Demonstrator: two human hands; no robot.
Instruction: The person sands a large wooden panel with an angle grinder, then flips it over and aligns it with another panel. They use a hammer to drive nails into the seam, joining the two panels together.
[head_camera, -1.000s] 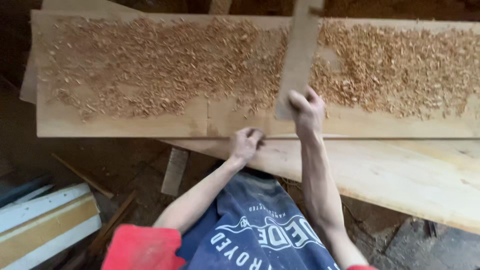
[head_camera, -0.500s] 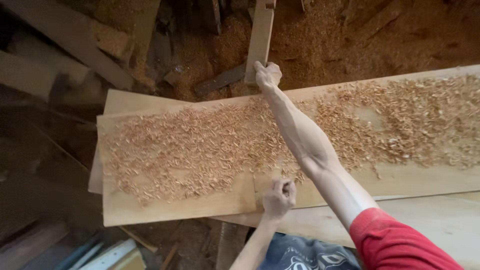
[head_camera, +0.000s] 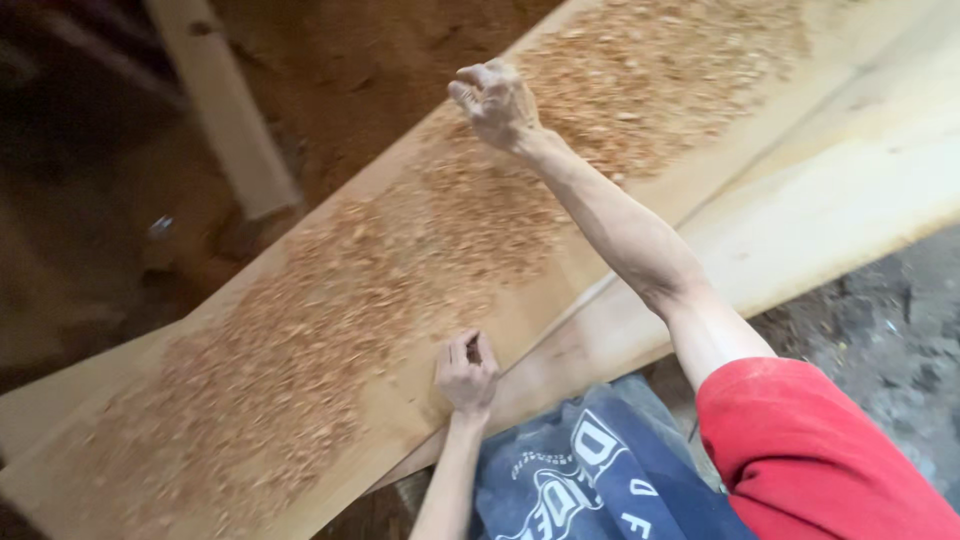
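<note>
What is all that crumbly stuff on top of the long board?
Wood shavings lie thick over the top plank, hiding much of its surface. The left hand rests on its bare near edge.

You're in a woodworking shop, rough carpentry or sawmill type. Evidence: long pale planed plank (head_camera: 420, 300) covered in wood shavings (head_camera: 330, 320), a second bare board (head_camera: 830, 210) lying alongside it, thick sawdust (head_camera: 340, 60) over the floor behind, a loose timber post (head_camera: 225, 110) leaning there, and dirty bare ground (head_camera: 890, 350) under the boards. Dim, unfinished surroundings.
</note>
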